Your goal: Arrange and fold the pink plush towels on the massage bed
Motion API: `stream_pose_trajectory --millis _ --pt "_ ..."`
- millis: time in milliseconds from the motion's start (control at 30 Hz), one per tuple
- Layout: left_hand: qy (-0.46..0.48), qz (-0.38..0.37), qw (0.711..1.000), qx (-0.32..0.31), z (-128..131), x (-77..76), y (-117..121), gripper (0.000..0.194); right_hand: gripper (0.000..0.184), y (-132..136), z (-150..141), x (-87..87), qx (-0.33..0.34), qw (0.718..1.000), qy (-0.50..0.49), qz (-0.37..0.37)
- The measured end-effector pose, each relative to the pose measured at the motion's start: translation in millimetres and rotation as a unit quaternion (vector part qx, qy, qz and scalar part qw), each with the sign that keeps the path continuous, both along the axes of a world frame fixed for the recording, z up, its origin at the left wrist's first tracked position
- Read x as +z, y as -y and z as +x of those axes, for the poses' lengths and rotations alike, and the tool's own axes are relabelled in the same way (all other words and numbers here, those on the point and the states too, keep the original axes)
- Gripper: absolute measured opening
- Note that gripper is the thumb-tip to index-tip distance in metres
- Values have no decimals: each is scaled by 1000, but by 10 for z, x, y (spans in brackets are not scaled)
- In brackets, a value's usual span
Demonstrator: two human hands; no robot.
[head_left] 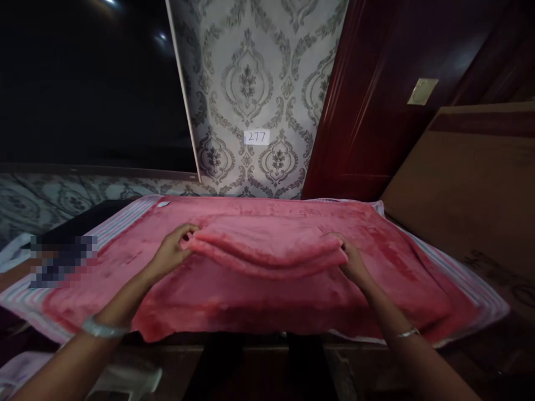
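My left hand grips the left end of a folded pink plush cloth, fingers bent round its edge. At the opposite end my right hand holds the cloth, with its fingers partly hidden behind the fold. Between the hands the cloth sags slightly, its layered thick edge toward me. Beneath it spreads a larger pink plush blanket with striped borders at both sides. Whether the cloth is separate from the blanket I cannot tell.
A large dark television screen stands at the left. To the right a cardboard box leans beside a dark red wooden panel. Behind is patterned wallpaper with a paper label reading 277. A pale plastic stool shows low at left.
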State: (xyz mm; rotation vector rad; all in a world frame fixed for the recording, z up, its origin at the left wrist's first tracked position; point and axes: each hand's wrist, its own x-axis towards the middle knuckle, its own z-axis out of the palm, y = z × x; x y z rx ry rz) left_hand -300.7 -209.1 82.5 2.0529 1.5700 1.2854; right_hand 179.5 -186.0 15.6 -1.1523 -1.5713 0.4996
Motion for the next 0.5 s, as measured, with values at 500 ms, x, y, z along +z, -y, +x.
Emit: stream_pose_trajectory --millis 500 --pt "281 -270 919 55 -64 -751 516 45 44 388 193 -607 -30 963 -162 -214"
